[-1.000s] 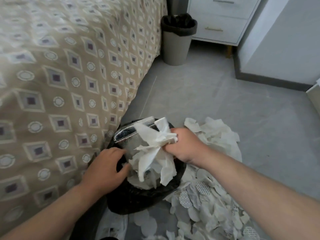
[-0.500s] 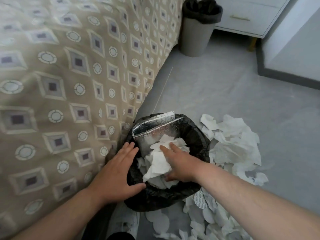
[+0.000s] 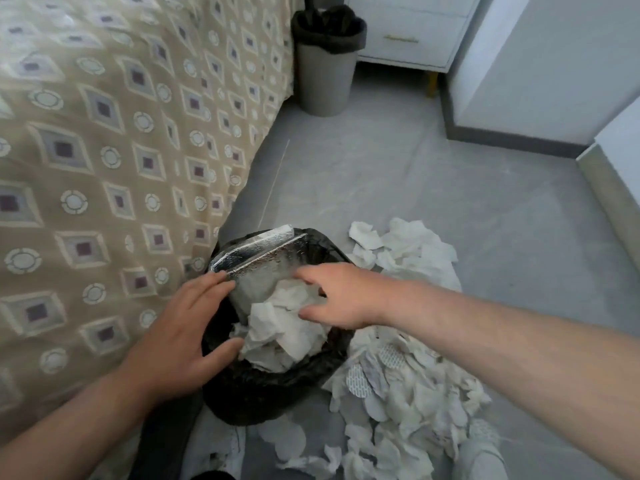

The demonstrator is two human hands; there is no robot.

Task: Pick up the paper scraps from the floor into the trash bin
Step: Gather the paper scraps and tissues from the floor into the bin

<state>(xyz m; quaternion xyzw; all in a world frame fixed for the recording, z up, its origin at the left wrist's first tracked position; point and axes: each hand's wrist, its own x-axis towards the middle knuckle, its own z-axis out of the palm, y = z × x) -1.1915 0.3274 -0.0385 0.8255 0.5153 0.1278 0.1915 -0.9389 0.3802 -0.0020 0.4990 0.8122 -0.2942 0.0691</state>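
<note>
While both hands spread empty | paper scraps (image 3: 408,403) litter grey floor (image 3: 433,188) | bed (image 3: 104,133) alongside

Grey floor (image 3: 433,188) bears paper scraps (image 3: 408,393), black-lined trash bin (image 3: 270,393), grey bin (image 3: 327,81).

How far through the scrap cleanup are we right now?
Partly done: white paper already fills the black-lined bin. Both hands are empty: left hand steadies the rim, right hand hovers open above it. A large pile of scraps remains on the floor.

Home bedroom: patterned bedspread (image 3: 104,150), white drawers (image 3: 408,29).
</note>
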